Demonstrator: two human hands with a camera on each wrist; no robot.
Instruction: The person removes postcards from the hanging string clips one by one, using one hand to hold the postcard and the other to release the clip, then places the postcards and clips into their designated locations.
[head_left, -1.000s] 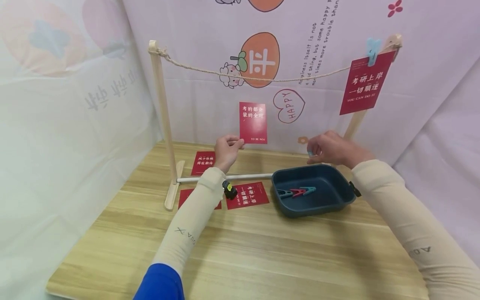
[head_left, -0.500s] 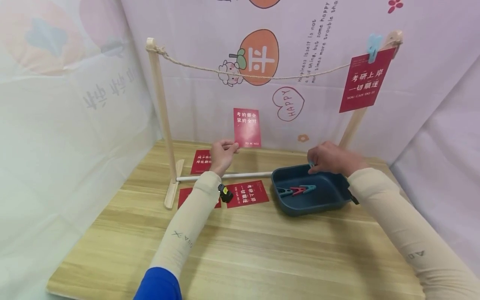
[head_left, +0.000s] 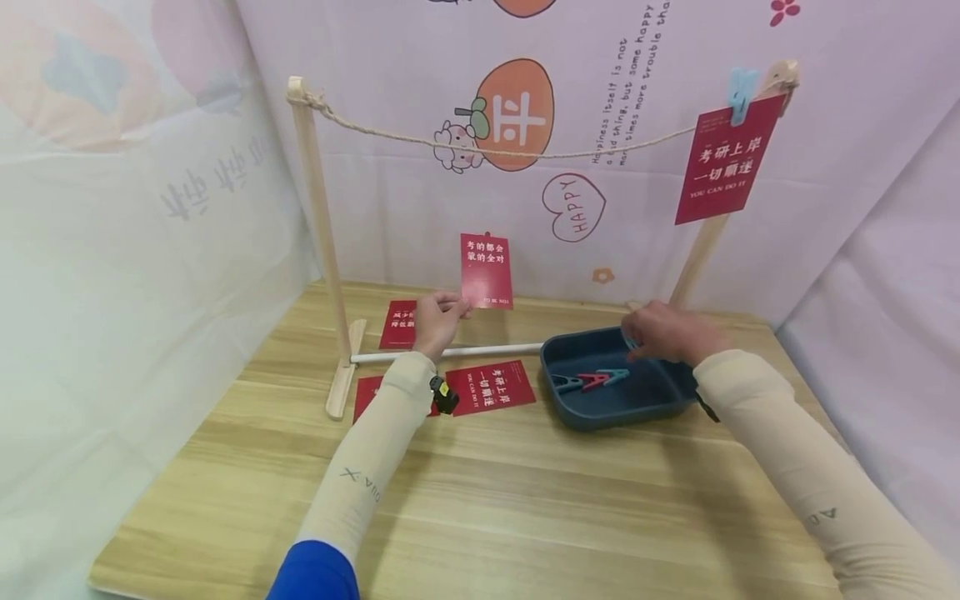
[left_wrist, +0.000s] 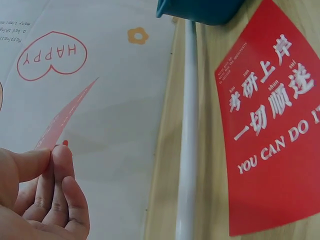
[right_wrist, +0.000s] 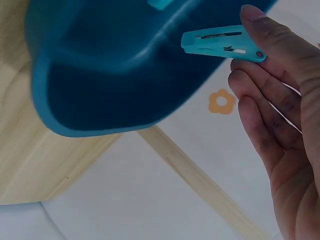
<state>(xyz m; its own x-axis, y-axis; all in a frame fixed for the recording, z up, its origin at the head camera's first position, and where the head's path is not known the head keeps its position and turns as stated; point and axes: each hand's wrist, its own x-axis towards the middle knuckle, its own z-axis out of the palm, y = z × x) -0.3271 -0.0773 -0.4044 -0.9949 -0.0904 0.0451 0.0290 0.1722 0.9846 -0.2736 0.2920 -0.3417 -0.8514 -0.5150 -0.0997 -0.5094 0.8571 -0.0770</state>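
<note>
In the head view my left hand (head_left: pixel 437 323) pinches a red card (head_left: pixel 486 273) by its lower left corner, thumb against fingers. The left wrist view shows that card (left_wrist: pixel 67 115) nearly edge-on. My right hand (head_left: pixel 667 333) is over the back right of a dark blue plastic basin (head_left: pixel 600 420). In the right wrist view it holds a light teal clothespin (right_wrist: pixel 215 42) between thumb and forefinger, with the tip pointing over the basin. Several clothespins (head_left: pixel 596 381), red and bluish, lie inside. Another red card (head_left: pixel 727 162) hangs at the rope's right end from a light blue clothespin (head_left: pixel 741 96).
A sagging rope (head_left: pixel 525 155) spans two wooden posts, the left post (head_left: pixel 321 217) on a flat foot. A white rod (head_left: pixel 495 350) runs low between them. Red cards lie on the wooden table (head_left: pixel 480 500), one (head_left: pixel 491 387) beside the basin. Printed cloth hangs behind.
My left hand has lowered the card and shifted it slightly left. My right hand, with the clothespin, has come down to the basin's back right. The hanging card stays clipped to the rope.
</note>
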